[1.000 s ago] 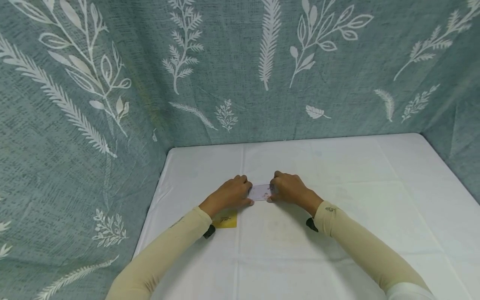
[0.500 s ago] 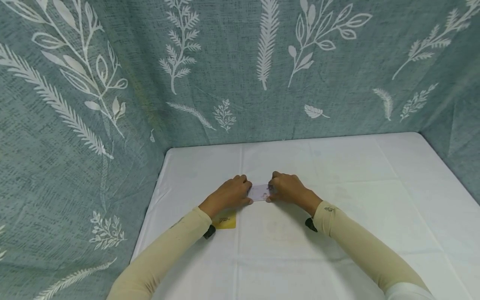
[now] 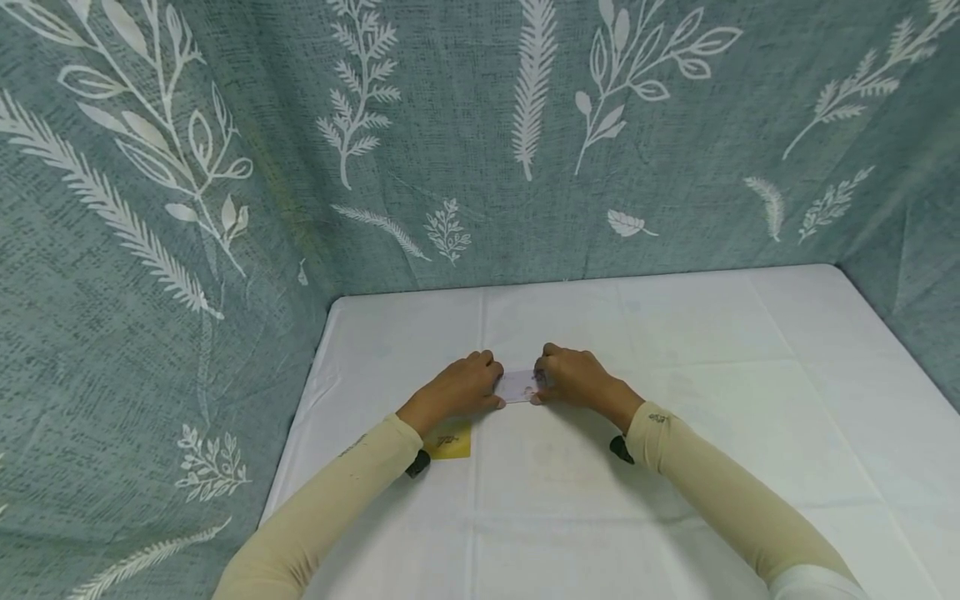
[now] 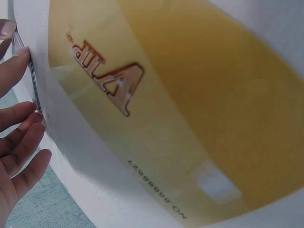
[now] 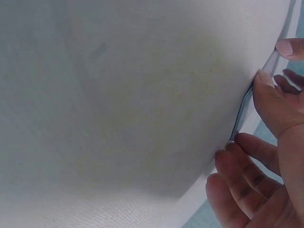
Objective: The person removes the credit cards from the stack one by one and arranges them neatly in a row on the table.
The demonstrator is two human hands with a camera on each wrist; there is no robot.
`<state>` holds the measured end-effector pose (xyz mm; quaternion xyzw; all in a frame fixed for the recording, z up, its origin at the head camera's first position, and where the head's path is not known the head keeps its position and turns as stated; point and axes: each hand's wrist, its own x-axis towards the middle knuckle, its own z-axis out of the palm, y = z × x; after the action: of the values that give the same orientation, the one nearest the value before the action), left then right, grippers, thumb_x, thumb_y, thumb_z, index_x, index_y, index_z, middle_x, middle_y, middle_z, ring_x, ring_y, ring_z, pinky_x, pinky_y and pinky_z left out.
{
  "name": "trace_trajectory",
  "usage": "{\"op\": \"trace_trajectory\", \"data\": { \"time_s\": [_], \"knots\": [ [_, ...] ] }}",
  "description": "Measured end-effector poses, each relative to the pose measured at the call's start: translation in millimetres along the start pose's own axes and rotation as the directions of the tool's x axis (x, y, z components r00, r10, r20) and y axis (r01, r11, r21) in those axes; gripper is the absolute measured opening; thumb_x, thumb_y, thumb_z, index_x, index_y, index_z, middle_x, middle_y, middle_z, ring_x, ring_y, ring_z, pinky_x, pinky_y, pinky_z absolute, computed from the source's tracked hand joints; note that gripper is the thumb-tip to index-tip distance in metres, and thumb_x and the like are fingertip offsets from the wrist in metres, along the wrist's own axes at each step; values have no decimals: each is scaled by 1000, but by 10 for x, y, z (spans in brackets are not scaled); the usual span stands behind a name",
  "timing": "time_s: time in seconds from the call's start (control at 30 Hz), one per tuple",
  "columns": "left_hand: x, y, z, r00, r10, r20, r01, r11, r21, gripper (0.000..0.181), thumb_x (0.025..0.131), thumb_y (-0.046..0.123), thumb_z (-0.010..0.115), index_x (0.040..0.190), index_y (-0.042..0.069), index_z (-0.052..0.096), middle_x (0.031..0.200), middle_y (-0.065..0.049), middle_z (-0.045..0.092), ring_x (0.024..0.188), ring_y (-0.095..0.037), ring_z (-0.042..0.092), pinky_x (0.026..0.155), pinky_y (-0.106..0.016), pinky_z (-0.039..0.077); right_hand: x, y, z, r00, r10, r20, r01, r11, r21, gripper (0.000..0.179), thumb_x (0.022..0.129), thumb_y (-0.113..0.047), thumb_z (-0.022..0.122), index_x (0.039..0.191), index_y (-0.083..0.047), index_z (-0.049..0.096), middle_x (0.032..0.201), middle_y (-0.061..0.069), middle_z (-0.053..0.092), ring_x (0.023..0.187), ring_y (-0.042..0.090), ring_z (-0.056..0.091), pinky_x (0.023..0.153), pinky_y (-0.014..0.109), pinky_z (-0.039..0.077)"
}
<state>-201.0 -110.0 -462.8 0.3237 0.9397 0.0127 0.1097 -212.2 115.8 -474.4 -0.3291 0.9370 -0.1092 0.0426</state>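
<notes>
A small pale card [image 3: 517, 386] with faint coloured print lies between both hands, low over the white tablecloth. At its left end, my left hand [image 3: 461, 386] pinches it between thumb and fingers. My right hand [image 3: 581, 379] pinches the other end the same way, covering part of the print. From the right wrist, the card's thin edge [image 5: 242, 109] shows a slight bend by the thumb. The left wrist view shows the same card edge-on [image 4: 33, 71], at the left fingertips. Close by, below the left wrist, lies a yellow VIP card [image 3: 452, 440], partly hidden by the sleeve in the head view.
White cloth [image 3: 675, 333] covers the table, with fold creases across it. A grey-green curtain [image 3: 465, 142] with white leaf prints hangs behind the table and along its sides. Dark wrist camera parts [image 3: 621, 450] show under the wrists.
Both hands keep hold of the pale card, the right hand a touch nearer the left. The head view has shifted very slightly. The yellow card stays put on the cloth.
</notes>
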Motion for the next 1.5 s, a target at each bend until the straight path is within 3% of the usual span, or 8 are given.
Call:
{"op": "trace_trajectory", "data": {
  "time_s": [0.5, 1.03, 1.5],
  "knots": [
    [21, -37, 7, 1000, 6, 4, -5, 998, -65, 50, 93, 37, 72, 124, 0, 61, 112, -9, 59, 91, -17, 52, 83, -34, 50, 31, 18, -5, 999, -3, 42, 3, 1000, -6, 53, 81, -43, 82, 114, -5, 68, 99, 5, 58, 72, 9, 52, 61, 27, 48],
    [8, -45, 31, 1000, 25, -17, -25, 998, -54, 55, 93, 39, 71, 130, 0, 60, 120, -13, 58, 101, -21, 55, 87, -35, 51, 25, 49, 26, 999, -6, 43, 6, 1000, 4, 53, 84, -44, 80, 115, -4, 67, 97, 4, 57, 71, 10, 49, 60, 27, 47],
    [-33, -23, 7, 996, 58, -67, -61, 997, -45, 49, 92, 35, 73, 124, -1, 63, 112, -12, 58, 95, -20, 55, 82, -34, 51, 4, 23, 15, 999, -14, 45, 14, 1000, 10, 54, 84, -45, 80, 115, -3, 66, 97, 4, 56, 71, 10, 49, 61, 28, 48]
  ]
}}
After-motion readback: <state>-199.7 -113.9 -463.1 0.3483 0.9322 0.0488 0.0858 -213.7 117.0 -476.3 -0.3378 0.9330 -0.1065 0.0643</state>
